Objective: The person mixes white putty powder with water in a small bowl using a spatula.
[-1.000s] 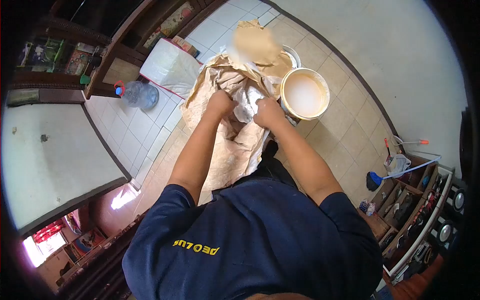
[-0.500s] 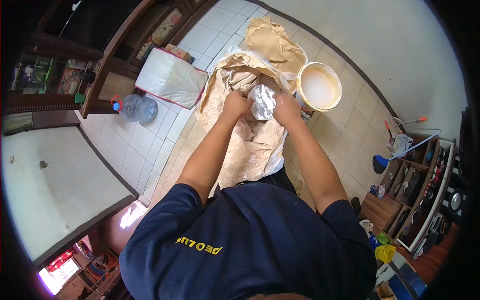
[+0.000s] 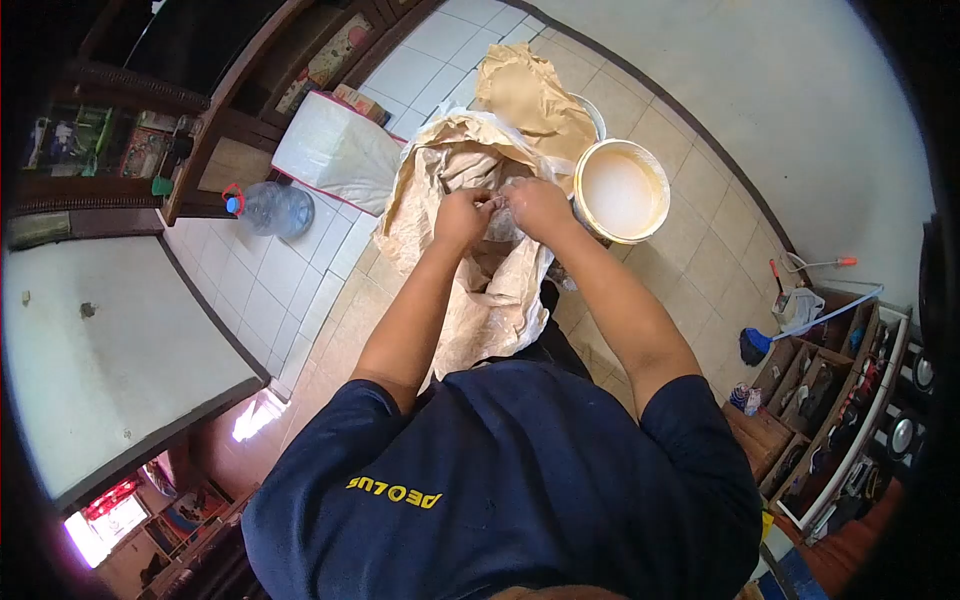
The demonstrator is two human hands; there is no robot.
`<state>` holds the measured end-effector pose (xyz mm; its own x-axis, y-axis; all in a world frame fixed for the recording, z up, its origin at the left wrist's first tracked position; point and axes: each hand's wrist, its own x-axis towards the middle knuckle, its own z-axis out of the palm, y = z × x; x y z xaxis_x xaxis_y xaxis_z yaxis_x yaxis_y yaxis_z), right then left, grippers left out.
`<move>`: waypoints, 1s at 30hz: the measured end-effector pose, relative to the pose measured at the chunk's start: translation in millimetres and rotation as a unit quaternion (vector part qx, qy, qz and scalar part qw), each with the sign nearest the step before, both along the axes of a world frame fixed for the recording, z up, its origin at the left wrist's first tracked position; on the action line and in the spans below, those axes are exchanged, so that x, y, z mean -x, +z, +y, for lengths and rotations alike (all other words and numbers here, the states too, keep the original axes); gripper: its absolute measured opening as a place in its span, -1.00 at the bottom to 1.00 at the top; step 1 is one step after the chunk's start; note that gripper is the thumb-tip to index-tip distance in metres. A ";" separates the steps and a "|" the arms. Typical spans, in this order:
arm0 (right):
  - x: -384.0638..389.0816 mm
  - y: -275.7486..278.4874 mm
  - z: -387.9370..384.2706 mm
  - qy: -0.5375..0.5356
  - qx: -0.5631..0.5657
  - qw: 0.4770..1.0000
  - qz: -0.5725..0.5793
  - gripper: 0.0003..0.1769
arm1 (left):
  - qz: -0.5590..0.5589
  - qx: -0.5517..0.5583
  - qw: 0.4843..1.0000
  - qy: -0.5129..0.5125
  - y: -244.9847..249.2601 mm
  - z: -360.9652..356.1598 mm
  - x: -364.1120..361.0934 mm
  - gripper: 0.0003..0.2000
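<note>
The paper sack (image 3: 470, 320) stands with its mouth spread wide, its crumpled rim folded outward, and everything else lies around it. Within that mouth, a piece of crinkled, see-through plastic (image 3: 500, 230) sits below the fingers; its lower outline is hard to make out against the paper. The left hand (image 3: 466, 216) is at the left part of the sack's opening, its grip closed on the plastic; the right hand (image 3: 538, 207) is just across from it, over the right part of the opening, its grip pinching the plastic too. The two hands are nearly touching, with the sack's rim around them on the left and far sides.

Just right of the sack, near the right forearm, is a bucket (image 3: 578, 212) with whitish contents, its round lip leaning close to the arm. Beyond the sack lies a sheet of brown paper (image 3: 535, 90). Left of the sack, a white red-edged bundle (image 3: 335, 155) comes right up near its rim, while a water bottle (image 3: 275, 211) stands farther left. Right of the sack, beige tiled floor (image 3: 675, 290) stretches past the bucket to the wall's dark lower edge (image 3: 707, 136)
</note>
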<state>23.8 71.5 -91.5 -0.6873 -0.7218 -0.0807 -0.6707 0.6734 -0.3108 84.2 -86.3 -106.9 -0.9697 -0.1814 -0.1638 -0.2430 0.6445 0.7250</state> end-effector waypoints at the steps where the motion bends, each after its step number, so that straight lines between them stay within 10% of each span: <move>1: -0.6 1.7 -0.9 0.000 0.001 1.000 0.002 -0.72 | -0.012 -0.029 0.999 0.016 6.1 -0.3 1.8 -0.72; 5: -8.1 8.7 -1.4 -0.085 -0.037 0.996 0.014 -0.79 | 0.105 0.079 0.990 0.051 25.6 -20.7 0.4 -0.58; 9: -16.5 34.5 -11.4 -0.207 -0.057 0.976 -0.029 -0.77 | -0.016 0.185 0.974 0.127 17.1 -42.3 -2.8 -0.22; 17: -19.7 39.2 -24.9 -0.205 -0.073 0.976 -0.030 -0.73 | 0.286 0.209 0.931 0.085 36.7 -34.1 23.2 -0.47; 20: -19.5 29.1 -24.2 -0.204 -0.080 0.975 -0.028 -0.72 | 0.449 0.049 0.891 -0.053 87.4 -6.2 79.8 -0.77; 23: -14.9 20.7 -24.6 -0.241 -0.081 0.966 -0.049 -0.67 | 0.390 -0.034 0.901 -0.187 117.1 43.2 150.2 -0.84; 30: -1.1 -17.2 -15.0 -0.235 0.019 0.971 0.024 -0.70 | 0.097 0.196 0.914 -0.343 67.6 98.9 256.1 -0.70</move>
